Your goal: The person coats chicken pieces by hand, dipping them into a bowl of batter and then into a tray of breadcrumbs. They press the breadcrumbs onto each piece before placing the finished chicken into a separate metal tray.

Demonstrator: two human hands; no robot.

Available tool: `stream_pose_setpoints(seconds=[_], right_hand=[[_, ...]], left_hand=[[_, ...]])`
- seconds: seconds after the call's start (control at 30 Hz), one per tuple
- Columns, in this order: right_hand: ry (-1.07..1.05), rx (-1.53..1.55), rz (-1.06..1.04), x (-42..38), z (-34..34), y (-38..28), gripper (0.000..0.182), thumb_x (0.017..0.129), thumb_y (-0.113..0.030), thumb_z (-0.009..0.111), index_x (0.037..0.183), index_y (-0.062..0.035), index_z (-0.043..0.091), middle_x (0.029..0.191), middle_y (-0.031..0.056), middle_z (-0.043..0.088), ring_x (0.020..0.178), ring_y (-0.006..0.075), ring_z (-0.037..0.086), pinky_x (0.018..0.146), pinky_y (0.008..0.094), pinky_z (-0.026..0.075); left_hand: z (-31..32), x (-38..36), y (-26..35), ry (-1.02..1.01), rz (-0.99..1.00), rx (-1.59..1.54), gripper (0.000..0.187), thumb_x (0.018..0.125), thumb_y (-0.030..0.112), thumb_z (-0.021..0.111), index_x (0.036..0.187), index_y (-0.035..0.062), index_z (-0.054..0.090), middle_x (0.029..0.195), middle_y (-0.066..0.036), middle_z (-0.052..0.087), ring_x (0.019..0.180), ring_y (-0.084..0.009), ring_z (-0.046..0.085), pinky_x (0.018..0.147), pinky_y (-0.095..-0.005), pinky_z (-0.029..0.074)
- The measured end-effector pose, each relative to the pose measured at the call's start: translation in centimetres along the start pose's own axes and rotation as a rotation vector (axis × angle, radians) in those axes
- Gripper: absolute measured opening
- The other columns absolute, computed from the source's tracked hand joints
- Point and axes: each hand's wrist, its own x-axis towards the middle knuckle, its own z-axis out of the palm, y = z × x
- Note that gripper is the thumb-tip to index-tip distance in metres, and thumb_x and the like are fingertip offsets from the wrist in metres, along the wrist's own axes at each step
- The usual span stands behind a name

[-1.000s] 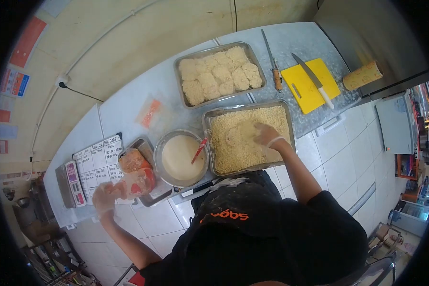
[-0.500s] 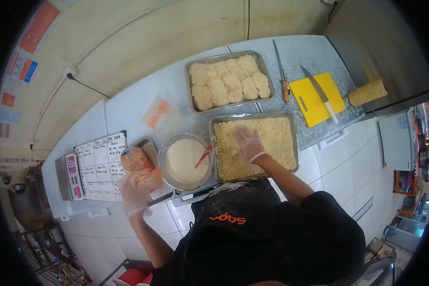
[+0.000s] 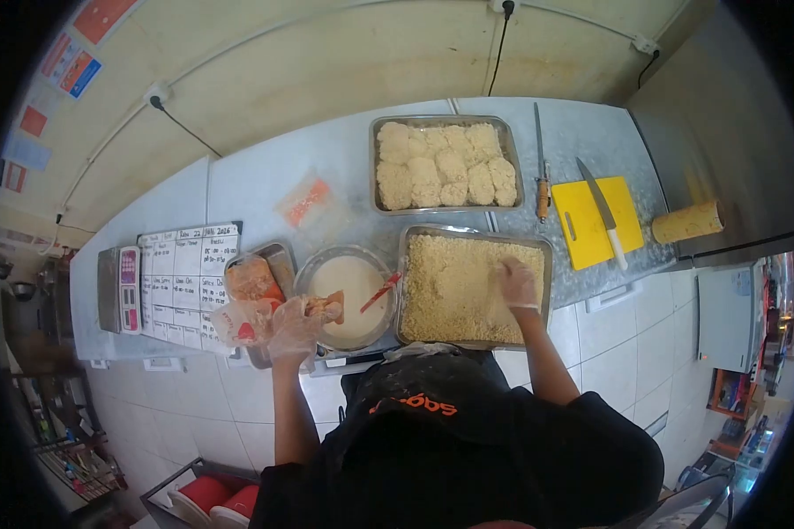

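Crumb-coated pieces (image 3: pixel 453 166) sit in the far tray (image 3: pixel 445 211), while uncoated meat (image 3: pixel 251 280) lies in the left tray (image 3: pixel 282 262). The gloved left hand (image 3: pixel 293 335) grips a raw piece (image 3: pixel 331 308) over the batter (image 3: pixel 351 278); the right hand (image 3: pixel 519 286) is at the crumbs (image 3: pixel 454 282), its grasp unclear.

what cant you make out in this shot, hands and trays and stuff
Head view, all of these:
Anything under the right hand: covered by its palm and fingers.
Left hand's fingertips: partly behind the raw meat piece, and blurred.
Small metal tray's near end: partly behind the plastic bag and left hand.
Bowl's bottom: under pale batter.
Whiteboard's finer writing: too small.
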Motion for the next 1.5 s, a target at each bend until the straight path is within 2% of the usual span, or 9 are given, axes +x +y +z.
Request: stream_pose_setpoints(seconds=[0.03, 0.13, 0.23, 0.27, 0.37, 0.43, 0.63, 1.13, 1.5], right_hand=[[-0.093, 0.01, 0.27, -0.4, -1.8, -1.2, 0.052, 0.084, -0.032, 0.065, 0.125, 0.0001, 0.057, 0.113, 0.0173, 0.064, 0.11, 0.0307, 0.059, 0.094, 0.0358, 0.045], [-0.199, 0.606, 0.351, 1.3, 1.7, 1.4, 0.051, 0.082, -0.035, 0.07, 0.113, 0.0036, 0.062, 0.102, 0.015, 0.068, 0.095, 0.0237, 0.064, 0.082, 0.0365, 0.048], [-0.525, 0.639, 0.519, 1.6, -1.6, -4.0, 0.053, 0.08, -0.038, 0.072, 0.111, 0.0033, 0.063, 0.104, 0.0132, 0.067, 0.095, 0.0201, 0.062, 0.08, 0.0371, 0.048], [-0.518, 0.604, 0.469, 1.6, -1.1, -3.9, 0.054, 0.079, -0.038, 0.072, 0.111, 0.0035, 0.062, 0.103, 0.0149, 0.067, 0.095, 0.0227, 0.063, 0.08, 0.0376, 0.048], [-0.45, 0.397, 0.305, 2.0, 1.5, -2.5, 0.055, 0.076, -0.035, 0.073, 0.113, 0.0034, 0.06, 0.1, 0.0205, 0.066, 0.094, 0.0305, 0.064, 0.081, 0.0395, 0.049], [-0.347, 0.119, 0.173, 1.7, 2.3, -2.5, 0.057, 0.073, -0.032, 0.073, 0.116, 0.0022, 0.058, 0.098, 0.0246, 0.065, 0.094, 0.0358, 0.064, 0.081, 0.0411, 0.049], [-0.015, 0.093, -0.057, -1.9, -3.8, -9.3, 0.04, 0.071, -0.018, 0.069, 0.107, -0.0024, 0.063, 0.09, 0.0271, 0.063, 0.092, 0.0408, 0.062, 0.079, 0.0447, 0.049], [-0.37, -0.177, -0.416, 2.9, -14.5, -10.0, 0.032, 0.07, -0.011, 0.072, 0.102, -0.0072, 0.067, 0.087, 0.0187, 0.065, 0.085, 0.0353, 0.063, 0.078, 0.0412, 0.05], [-0.127, -0.343, -0.851, 21.7, -15.9, -18.1, 0.034, 0.075, -0.011, 0.068, 0.109, -0.0078, 0.065, 0.098, 0.0182, 0.066, 0.091, 0.0357, 0.062, 0.082, 0.0415, 0.049]], left_hand=[[1.1, 0.5, -1.1, 0.041, 0.042, 0.042, 0.047, 0.075, 0.045, 0.072, 0.096, 0.0026, 0.07, 0.089, -0.017, 0.067, 0.088, -0.032, 0.064, 0.077, -0.0417, 0.048], [0.8, 1.0, 0.2, -0.04, 0.075, -0.089, 0.044, 0.076, 0.044, 0.072, 0.091, 0.0024, 0.07, 0.084, -0.017, 0.067, 0.081, -0.0322, 0.064, 0.073, -0.0417, 0.048], [1.3, 1.3, -0.2, -0.076, 0.106, -0.126, 0.042, 0.079, 0.043, 0.069, 0.096, 0.0044, 0.07, 0.093, -0.017, 0.066, 0.088, -0.0333, 0.062, 0.081, -0.0435, 0.045], [1.9, 1.6, -1.1, -0.06, 0.124, -0.103, 0.042, 0.08, 0.043, 0.067, 0.1, 0.0053, 0.069, 0.098, -0.017, 0.066, 0.093, -0.0337, 0.061, 0.086, -0.0444, 0.044], [3.7, 2.4, -3.4, 0.157, 0.332, -0.058, 0.037, 0.079, 0.039, 0.07, 0.087, 0.0024, 0.071, 0.079, -0.019, 0.066, 0.075, -0.0338, 0.064, 0.068, -0.0415, 0.047], [3.1, 2.0, -2.7, 0.08, 0.288, 0.01, 0.036, 0.079, 0.038, 0.07, 0.088, 0.0033, 0.072, 0.08, -0.018, 0.067, 0.076, -0.032, 0.064, 0.068, -0.0403, 0.048], [0.6, 0.7, 0.1, -0.055, 0.115, -0.177, 0.032, 0.077, 0.037, 0.07, 0.086, 0.0063, 0.074, 0.081, -0.015, 0.068, 0.077, -0.0264, 0.065, 0.074, -0.0387, 0.047], [0.0, 0.8, -2.0, -0.039, 0.047, -0.124, 0.032, 0.073, 0.031, 0.073, 0.092, 0.0048, 0.073, 0.082, -0.013, 0.069, 0.079, -0.026, 0.065, 0.073, -0.0378, 0.049], [0.6, 1.0, -3.2, -0.001, 0.066, -0.096, 0.034, 0.074, 0.034, 0.073, 0.097, 0.0097, 0.074, 0.081, -0.011, 0.07, 0.074, -0.0281, 0.066, 0.07, -0.0378, 0.05]])
